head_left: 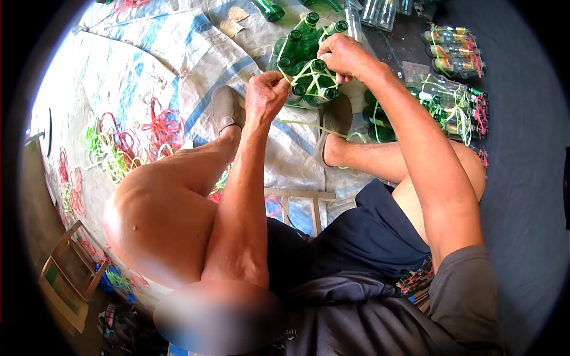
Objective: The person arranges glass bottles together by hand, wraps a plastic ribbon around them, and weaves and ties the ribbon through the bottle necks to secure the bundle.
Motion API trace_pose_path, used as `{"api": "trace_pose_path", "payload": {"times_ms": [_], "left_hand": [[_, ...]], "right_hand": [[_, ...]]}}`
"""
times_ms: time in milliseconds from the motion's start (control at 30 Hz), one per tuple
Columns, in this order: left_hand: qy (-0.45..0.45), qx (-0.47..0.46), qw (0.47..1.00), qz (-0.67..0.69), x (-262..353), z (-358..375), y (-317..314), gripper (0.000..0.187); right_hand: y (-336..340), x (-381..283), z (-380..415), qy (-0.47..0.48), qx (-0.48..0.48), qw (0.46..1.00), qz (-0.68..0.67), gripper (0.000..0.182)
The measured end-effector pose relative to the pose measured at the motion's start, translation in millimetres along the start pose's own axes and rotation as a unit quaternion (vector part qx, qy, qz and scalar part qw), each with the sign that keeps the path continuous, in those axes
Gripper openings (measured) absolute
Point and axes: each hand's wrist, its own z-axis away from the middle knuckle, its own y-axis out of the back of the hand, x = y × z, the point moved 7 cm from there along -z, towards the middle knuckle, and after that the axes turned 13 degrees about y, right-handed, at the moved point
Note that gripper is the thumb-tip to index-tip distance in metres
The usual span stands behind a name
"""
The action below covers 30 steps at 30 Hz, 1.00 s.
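Note:
Several green glass bottles point(306, 50) stand close together between my feet, with pale green plastic twine point(307, 75) crossing around their necks. At the left side of the bundle my left hand point(267, 94) is closed, its fingertips pinching the twine. My right hand point(346, 57) is closed on the twine at the right side, bent over the bottle necks. The twine runs between both hands over the tops. A loose tail of twine point(303, 124) lies on the sheet below the bottles.
Tied bottle bundles point(454, 50) lie at the right, with more green bottles point(380, 115) near my right leg. Loose clear bottles point(380, 13) are at the top. Red and green twine heaps point(127, 142) lie on the striped sheet point(178, 47). A wooden frame point(68, 273) stands lower left.

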Motion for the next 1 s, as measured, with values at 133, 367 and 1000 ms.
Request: {"api": "trace_pose_path", "payload": {"times_ms": [133, 367, 1000], "left_hand": [[-0.020, 0.038, 0.999, -0.028, 3.1, -0.9, 9.6, 0.025], [-0.015, 0.103, 0.987, -0.121, 20.5, 9.1, 25.0, 0.024], [-0.059, 0.019, 0.942, -0.330, 58.1, -9.2, 24.0, 0.052]], "right_hand": [[-0.9, -4.9, 8.1, 0.028, 0.062, 0.997, 0.029, 0.021], [-8.5, -20.3, 58.8, 0.133, 0.303, 0.937, 0.113, 0.011], [-66.9, -11.3, 96.6, 0.047, 0.250, 0.964, 0.074, 0.027]]}}
